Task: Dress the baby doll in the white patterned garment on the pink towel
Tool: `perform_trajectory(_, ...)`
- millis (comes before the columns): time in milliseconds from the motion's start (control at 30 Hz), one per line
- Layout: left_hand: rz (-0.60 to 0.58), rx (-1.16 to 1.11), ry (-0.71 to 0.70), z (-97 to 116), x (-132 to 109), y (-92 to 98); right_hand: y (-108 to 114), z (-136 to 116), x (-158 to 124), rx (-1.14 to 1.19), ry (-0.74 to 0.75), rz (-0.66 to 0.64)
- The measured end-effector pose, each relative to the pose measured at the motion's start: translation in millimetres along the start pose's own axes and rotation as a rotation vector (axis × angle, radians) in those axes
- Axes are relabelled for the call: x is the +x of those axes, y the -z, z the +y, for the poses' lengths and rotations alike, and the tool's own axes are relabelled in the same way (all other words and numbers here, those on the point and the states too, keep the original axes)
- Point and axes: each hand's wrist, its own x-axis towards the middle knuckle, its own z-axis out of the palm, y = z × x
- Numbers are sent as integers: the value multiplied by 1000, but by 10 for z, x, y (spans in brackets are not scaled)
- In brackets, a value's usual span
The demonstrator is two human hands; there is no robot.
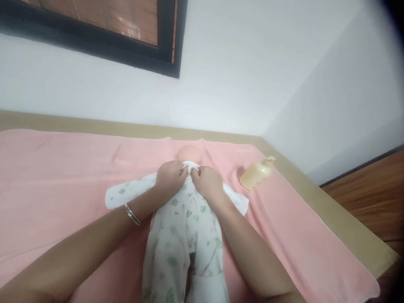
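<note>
On pink sheet [63, 181], right of hands, pale yellow bottle [256, 174], near sheet edge; upright or lying, cannot tell. Dark window frame [101, 48] on white wall [227, 92] beyond. Round pinkish form [189, 154] just past collar, partly covered by hands. Garment [172, 235] directly under both hands, sleeves spread sideways. Left hand [170, 180], bangle [132, 214] at wrist, and right hand [208, 183] curled, pinching collar. Cloth soft, white, green-printed; sheet wrinkled; bottle rounded, glossy.
</note>
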Motion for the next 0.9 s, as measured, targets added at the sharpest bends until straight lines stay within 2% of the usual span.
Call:
perform_trajectory(67,-10,-7,20,10,0,6,-24,45,32,46,-32,-71)
perform_trajectory(133,-86,-17,78,22,10,28,-20,58,35,46,-44,-81)
perform_trajectory(233,-202,-25,149,27,30,63,25,-6,-21,-53,10,25)
perform_trajectory(300,-225,-37,152,19,35,70,52,-64,-62,-101,75,94)
perform_trajectory(400,-157,-45,86,0,27,53,51,-87,-61,-76,59,93)
perform_trajectory(533,-11,2,-12,-13,15,23,-13,10,26,54,-46,-41)
perform_trajectory(600,-1,-31,5,-14,20,25,-48,59,54,108,-46,-55)
perform_trajectory(733,-30,-144,70,-14,36,51,-105,93,59,136,-41,27)
perform_trajectory(900,-33,-198,83,-10,35,68,-141,94,53,148,-36,49)
